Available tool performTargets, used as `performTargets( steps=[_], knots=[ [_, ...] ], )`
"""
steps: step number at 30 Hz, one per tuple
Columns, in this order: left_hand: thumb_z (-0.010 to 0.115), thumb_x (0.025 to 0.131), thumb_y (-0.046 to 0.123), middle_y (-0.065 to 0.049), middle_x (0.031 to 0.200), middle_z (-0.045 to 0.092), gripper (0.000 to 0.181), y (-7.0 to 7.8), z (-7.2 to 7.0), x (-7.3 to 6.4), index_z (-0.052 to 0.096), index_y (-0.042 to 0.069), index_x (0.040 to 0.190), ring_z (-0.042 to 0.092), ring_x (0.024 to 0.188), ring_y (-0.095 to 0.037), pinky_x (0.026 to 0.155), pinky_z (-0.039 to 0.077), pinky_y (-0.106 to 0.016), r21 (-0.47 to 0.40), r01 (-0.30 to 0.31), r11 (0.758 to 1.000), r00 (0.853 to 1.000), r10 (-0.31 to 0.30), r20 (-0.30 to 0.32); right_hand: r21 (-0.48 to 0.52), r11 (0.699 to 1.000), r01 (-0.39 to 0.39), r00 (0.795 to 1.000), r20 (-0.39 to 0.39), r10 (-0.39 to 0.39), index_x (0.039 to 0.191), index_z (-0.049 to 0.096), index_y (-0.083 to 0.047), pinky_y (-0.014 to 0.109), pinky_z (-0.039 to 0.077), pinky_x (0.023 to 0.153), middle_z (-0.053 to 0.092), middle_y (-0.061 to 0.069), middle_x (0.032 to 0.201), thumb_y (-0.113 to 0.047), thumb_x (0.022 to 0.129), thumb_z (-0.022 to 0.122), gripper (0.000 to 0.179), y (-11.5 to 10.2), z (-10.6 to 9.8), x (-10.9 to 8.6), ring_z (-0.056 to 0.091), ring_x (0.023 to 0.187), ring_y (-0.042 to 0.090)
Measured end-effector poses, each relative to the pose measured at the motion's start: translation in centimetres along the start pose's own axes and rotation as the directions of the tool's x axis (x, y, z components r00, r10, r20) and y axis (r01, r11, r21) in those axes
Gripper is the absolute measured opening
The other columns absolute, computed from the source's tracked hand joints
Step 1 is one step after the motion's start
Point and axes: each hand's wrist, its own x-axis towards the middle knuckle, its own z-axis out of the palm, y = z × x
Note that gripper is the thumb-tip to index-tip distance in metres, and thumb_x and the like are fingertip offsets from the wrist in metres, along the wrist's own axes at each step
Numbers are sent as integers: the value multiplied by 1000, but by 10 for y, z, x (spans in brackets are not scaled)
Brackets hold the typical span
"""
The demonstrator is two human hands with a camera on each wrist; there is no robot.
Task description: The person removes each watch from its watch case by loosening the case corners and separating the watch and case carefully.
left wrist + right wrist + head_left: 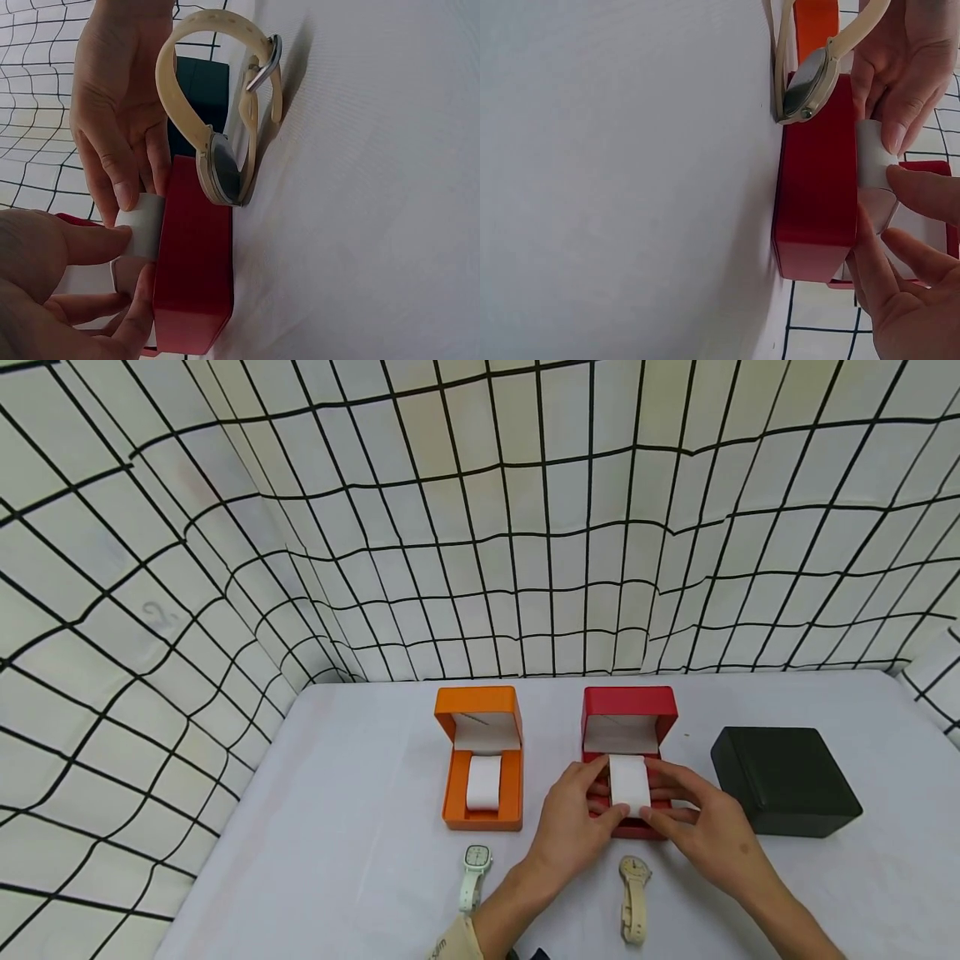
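Observation:
A white watch cushion (628, 785) is at the open red watch box (630, 697), partly above its rim in both wrist views. My left hand (572, 827) grips the cushion's left end with thumb and fingers. At the other end, my right hand (712, 833) holds it the same way. In the left wrist view the thumbs lie along the rolled cushion (142, 225), close over the box's front wall (193, 262). A cream wristwatch (634, 902) with its strap buckled into a loop lies in front of the red box.
To the left stands an open orange watch box (477, 700) with a white cushion (483, 783) inside. A pale green wristwatch (474, 877) lies before it, near my left forearm. A closed dark green box (783, 781) is at the right. Black netting (525, 535) borders the white table (360, 793).

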Motion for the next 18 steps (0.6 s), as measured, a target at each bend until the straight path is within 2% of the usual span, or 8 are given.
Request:
performTargets(
  steps=[4, 12, 18],
  knots=[
    [80, 92, 12, -10, 123, 64, 61, 0, 0, 1, 56, 5, 148, 67, 94, -8, 80, 58, -15, 4, -10, 1000, 1000, 10, -7, -39, 999, -16, 1000, 2, 16, 147, 57, -11, 24, 63, 80, 73, 13, 124, -15, 88, 84, 66, -1, -2, 0, 69, 112, 28],
    [81, 90, 11, -11, 121, 65, 61, 0, -1, 2, 58, 6, 146, 66, 91, -6, 77, 57, -12, 10, -8, 1000, 1000, 8, -13, -41, 999, -24, 1000, -1, 24, 147, 58, -10, 14, 59, 79, 73, 14, 122, -13, 87, 84, 65, -3, -2, 1, 68, 112, 28],
    [84, 86, 8, -11, 118, 66, 62, -2, 2, 2, 60, 4, 143, 65, 85, -2, 75, 56, -11, 26, -13, 1000, 999, 14, -30, -28, 1000, -6, 1000, -15, 6, 145, 57, -5, 16, 61, 78, 71, 17, 123, -3, 85, 84, 67, 0, 3, 0, 70, 106, 28]
  ],
)
